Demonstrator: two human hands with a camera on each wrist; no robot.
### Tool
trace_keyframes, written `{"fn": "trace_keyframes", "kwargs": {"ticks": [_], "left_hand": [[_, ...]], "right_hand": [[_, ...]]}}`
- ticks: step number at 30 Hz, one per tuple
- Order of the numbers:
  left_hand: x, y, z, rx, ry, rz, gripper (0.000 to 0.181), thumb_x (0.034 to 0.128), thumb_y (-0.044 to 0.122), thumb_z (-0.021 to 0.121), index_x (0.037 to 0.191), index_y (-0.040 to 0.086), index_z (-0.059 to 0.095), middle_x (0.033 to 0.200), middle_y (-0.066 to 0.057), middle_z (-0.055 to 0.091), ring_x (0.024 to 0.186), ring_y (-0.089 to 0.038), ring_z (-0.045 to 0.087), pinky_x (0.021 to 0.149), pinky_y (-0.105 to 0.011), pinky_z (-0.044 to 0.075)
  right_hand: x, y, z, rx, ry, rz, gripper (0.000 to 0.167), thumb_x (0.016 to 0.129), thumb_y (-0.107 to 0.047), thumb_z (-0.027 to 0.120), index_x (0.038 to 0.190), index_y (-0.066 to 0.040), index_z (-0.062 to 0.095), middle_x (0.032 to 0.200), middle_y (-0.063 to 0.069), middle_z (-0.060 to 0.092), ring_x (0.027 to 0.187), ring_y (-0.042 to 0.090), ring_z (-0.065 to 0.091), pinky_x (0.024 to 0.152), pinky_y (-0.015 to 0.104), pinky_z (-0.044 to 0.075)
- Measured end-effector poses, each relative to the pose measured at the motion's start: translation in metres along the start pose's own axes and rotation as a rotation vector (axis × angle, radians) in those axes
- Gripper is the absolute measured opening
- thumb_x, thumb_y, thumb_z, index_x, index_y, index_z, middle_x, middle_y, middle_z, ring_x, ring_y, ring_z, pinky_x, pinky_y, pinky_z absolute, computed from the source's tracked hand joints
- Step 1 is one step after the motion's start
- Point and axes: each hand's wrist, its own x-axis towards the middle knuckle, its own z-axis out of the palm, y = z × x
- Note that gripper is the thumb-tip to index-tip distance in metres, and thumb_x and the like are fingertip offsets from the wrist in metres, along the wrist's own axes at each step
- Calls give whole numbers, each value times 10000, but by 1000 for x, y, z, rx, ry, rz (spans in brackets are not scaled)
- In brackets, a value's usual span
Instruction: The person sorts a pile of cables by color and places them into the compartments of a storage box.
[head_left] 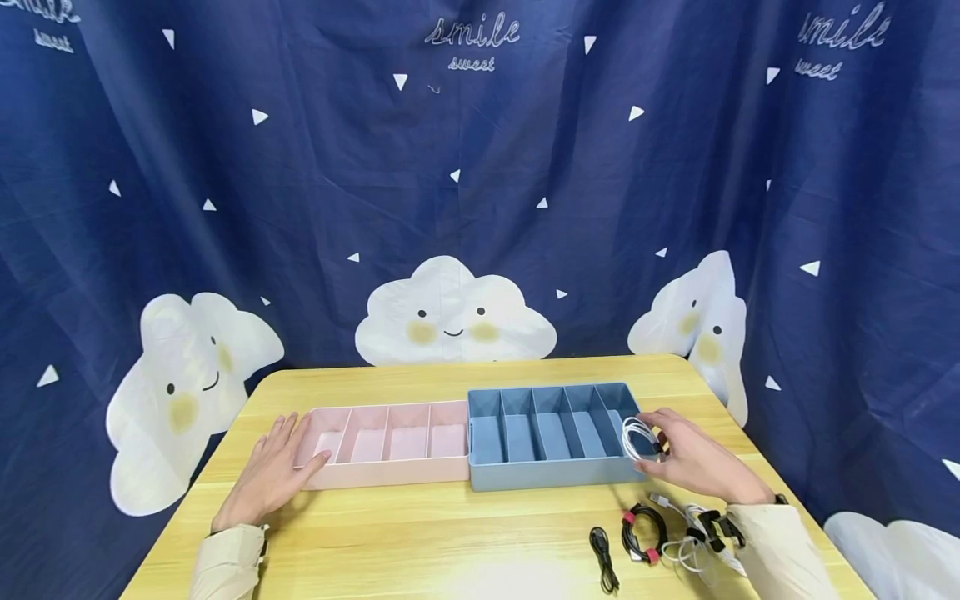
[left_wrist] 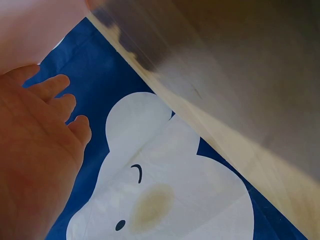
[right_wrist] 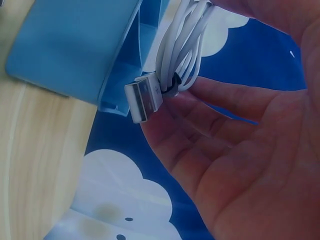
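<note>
A coiled white USB cable is pinched in my right hand, over the right end of the blue divided box. Seen from the right wrist, its metal USB plug sticks out beside a dark tie around the coil. My left hand rests at the left end of the pink divided box, fingers extended along its side and thumb at the front rim. The left wrist view shows that hand with several fingers loosely straight and part of the pink box above them.
On the wooden table, before the blue box, lie a bundled black cable, a black coil with red ties and white cables with black straps, partly beneath my right forearm. A blue curtain hangs behind.
</note>
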Motion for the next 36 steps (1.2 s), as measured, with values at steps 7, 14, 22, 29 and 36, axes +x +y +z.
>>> {"fn": "trace_keyframes", "kwargs": {"ticks": [7,14,22,29,36], "left_hand": [[0,0,-1,5,5,12,893,1011,605,523,1611,-14,290,1634,-371,263,1532,-575,185,1174,-754,189],[0,0,0,3,-2,8,900,1010,612,516,1615,-12,280,1642,-367,250,1537,-571,178,1178,-754,183],[0,-2,1,7,6,12,898,1011,610,518,1615,-10,280,1637,-369,258,1536,-571,179,1177,-748,187],[0,-3,2,4,18,15,891,1010,604,525,1612,-8,289,1634,-368,266,1534,-573,187,1172,-746,196],[1,-3,3,0,19,16,893,1010,608,522,1615,-4,284,1634,-368,265,1534,-571,184,1173,-744,196]], "right_hand": [[6,-5,0,-3,-21,2,670,843,-308,843,1352,57,604,1194,105,656,877,117,602,732,269,541],[12,-9,2,-13,4,-33,667,827,-310,856,1329,58,618,1130,84,653,839,105,541,714,255,493],[20,-13,4,7,-11,-38,657,833,-294,847,1342,49,612,1041,58,626,817,127,517,685,236,437],[26,-17,6,-1,-4,-56,634,828,-267,844,1331,48,621,1001,7,619,799,104,517,681,225,449],[31,-21,10,-8,-17,-85,631,830,-256,837,1331,56,616,955,33,604,768,74,494,670,212,435]]}}
